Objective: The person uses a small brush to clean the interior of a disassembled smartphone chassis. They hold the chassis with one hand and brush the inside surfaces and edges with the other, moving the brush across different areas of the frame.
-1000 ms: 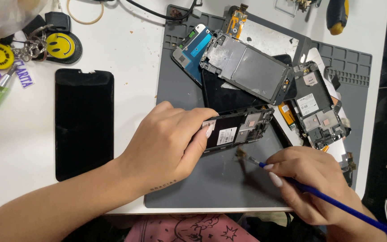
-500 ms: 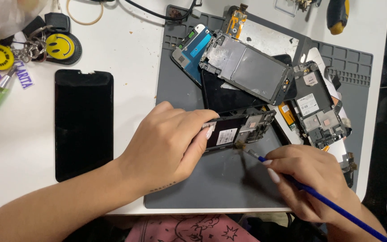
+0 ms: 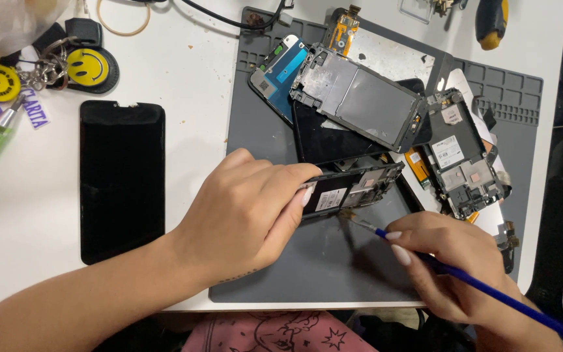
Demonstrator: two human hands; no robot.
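My left hand (image 3: 245,215) grips a black opened phone frame (image 3: 356,188) by its left end, holding it tilted on edge on the grey work mat (image 3: 320,261). My right hand (image 3: 454,261) holds a thin blue-handled brush (image 3: 490,293). The brush's bristle tip touches the frame's lower edge near its middle. Circuit parts and a white label show on the frame's face. My left thumb and fingers cover the frame's left end.
Several dismantled phone parts lie piled on the mat's far half: a metal mid-frame (image 3: 360,98), a blue-backed screen (image 3: 278,75), a circuit-filled frame (image 3: 464,156). A black phone screen (image 3: 122,179) lies on the white table to the left. Yellow smiley keychains (image 3: 89,65) sit far left.
The brush tip has moved up from the mat to the lower edge of the phone frame. My left hand and the frame have stayed in place.
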